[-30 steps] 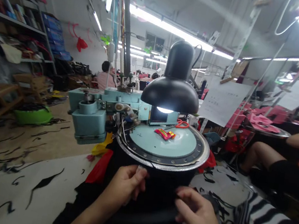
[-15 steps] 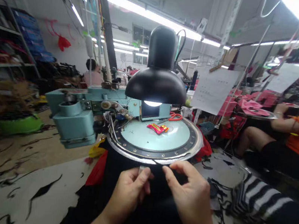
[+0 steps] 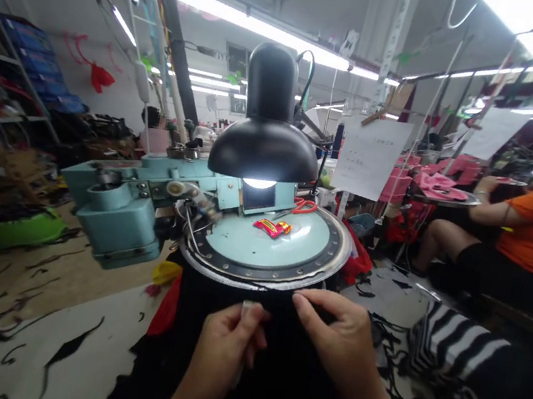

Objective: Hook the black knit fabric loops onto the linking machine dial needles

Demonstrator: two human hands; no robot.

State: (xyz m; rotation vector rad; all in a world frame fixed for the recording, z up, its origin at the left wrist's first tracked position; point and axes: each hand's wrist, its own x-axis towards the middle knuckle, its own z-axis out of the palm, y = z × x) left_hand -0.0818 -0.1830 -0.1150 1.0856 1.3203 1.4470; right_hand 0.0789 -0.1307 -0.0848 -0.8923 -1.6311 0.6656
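Busy knit w/shop, strip lights overhead. On the teal linking machine (image 3: 116, 223), black knit fabric (image 3: 303, 381) seemed hooked on the near dial ring (image 3: 258, 281) only, far side left bare; left hand (image 3: 226, 355) pinched a pale tag (image 3: 246, 305), right hand (image 3: 338, 339) on the fabric, hands apart, right's grip unclear.

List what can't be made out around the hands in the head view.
Head view:
The small pale piece at the left hand: mostly hidden by its fingers.
The black knit fabric under the right hand: folds lost in shadow.
The red-and-yellow packet on the pale blue dial: print too small.
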